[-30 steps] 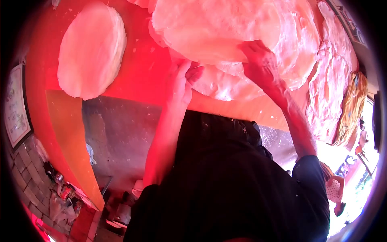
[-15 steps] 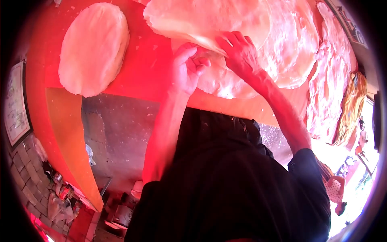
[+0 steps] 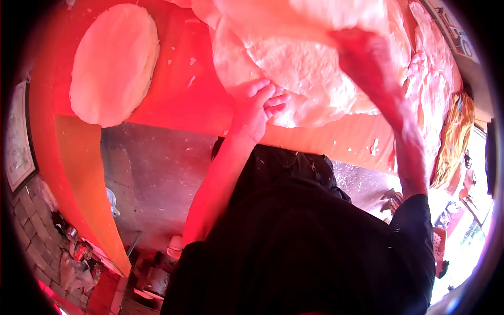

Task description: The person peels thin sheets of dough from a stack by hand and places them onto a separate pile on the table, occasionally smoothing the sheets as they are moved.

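Note:
Large thin flatbreads (image 3: 310, 73) lie spread and overlapping on the red-lit table in front of me. My left hand (image 3: 260, 110) is palm up at their near edge, its fingers apart and loosely bent, holding nothing. Farther up and to the right, my right hand (image 3: 362, 50) is smeared by motion. It has hold of the edge of a blurred, lifted flatbread (image 3: 294, 18); its fingertips are hidden against the sheet. An oval stack of smaller flatbreads (image 3: 114, 65) sits at the left.
The table's front edge (image 3: 325, 139) runs just before my body, with crumbs along it. More crumpled flatbread (image 3: 430, 94) lies at the right, beside a yellow patterned cloth (image 3: 455, 136). A metal pot (image 3: 156, 281) stands low at the left. A framed picture (image 3: 21, 136) hangs at far left.
My right hand has swung up and to the right, drawing the top flatbread away and uncovering those beneath. My left hand has moved slightly right and down, with its fingers more spread.

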`<state>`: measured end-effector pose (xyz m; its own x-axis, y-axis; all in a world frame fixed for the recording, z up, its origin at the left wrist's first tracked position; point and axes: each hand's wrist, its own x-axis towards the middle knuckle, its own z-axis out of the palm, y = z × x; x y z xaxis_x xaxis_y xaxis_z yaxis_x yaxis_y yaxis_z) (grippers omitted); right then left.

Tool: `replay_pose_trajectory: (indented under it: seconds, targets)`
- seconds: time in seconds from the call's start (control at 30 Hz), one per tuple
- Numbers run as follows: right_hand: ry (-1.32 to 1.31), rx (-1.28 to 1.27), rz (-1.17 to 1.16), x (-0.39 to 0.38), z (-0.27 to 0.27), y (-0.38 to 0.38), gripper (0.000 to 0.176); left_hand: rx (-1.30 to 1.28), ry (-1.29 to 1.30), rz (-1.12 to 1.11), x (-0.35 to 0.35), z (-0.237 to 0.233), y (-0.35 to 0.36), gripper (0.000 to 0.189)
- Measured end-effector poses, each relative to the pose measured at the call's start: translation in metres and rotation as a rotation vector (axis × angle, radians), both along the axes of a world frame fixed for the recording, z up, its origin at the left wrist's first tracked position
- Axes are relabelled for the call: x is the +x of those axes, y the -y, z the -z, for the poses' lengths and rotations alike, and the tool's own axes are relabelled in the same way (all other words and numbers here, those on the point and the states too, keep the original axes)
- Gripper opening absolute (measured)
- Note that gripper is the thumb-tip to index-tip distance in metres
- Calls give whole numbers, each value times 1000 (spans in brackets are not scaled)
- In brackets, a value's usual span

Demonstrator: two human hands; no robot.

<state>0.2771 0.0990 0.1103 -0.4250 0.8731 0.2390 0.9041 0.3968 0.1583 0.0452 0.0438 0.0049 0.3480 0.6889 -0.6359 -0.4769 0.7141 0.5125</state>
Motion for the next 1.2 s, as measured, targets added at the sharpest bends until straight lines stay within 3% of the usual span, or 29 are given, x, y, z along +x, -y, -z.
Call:
replay_pose_trajectory:
  seconds: [0.03,0.1,0.13,0.23,0.3,0.53,0.6,0.67,0.73,0.8,0.9,1.0,1.1,1.17,1.2]
  targets:
    - [-134,-137,-18,15,40,3,13,2,64,7,5,5,2,15]
    - [-255,-296,79,14,63,14,13,-15,149,17,13,4,3,14]
    - [-156,-275,75,17,58,20,16,-23,189,19,17,3,4,14]
    - [-351,-154,52,25,39,47,20,1,203,74,30,2,3,15]
    - [-226,-252,79,42,54,65,28,-11,223,132,38,-4,-5,14]
    - [-294,-259,83,14,43,79,54,6,324,159,43,-5,-9,14]
    - [-346,-146,118,13,63,69,44,65,254,181,46,-22,-14,17]
    - [-386,-204,161,21,58,58,34,88,229,236,45,-20,-23,24]
    - [-549,-162,157,29,29,49,21,59,205,199,39,-22,-27,24]
    - [-552,-160,275,30,-34,44,27,69,132,201,34,-27,-33,25]
    - [-485,-193,259,23,-108,63,37,122,89,108,34,-17,-50,35]
    - [-588,-422,308,24,-148,87,37,145,111,-8,28,-8,-78,34]
    - [-565,-445,348,43,-175,103,28,160,185,-110,24,-25,-98,33]
    - [-382,-269,217,55,-190,114,27,187,257,-155,31,-33,-106,33]
    - [-533,-335,383,71,-192,122,26,206,297,-173,36,-36,-110,33]
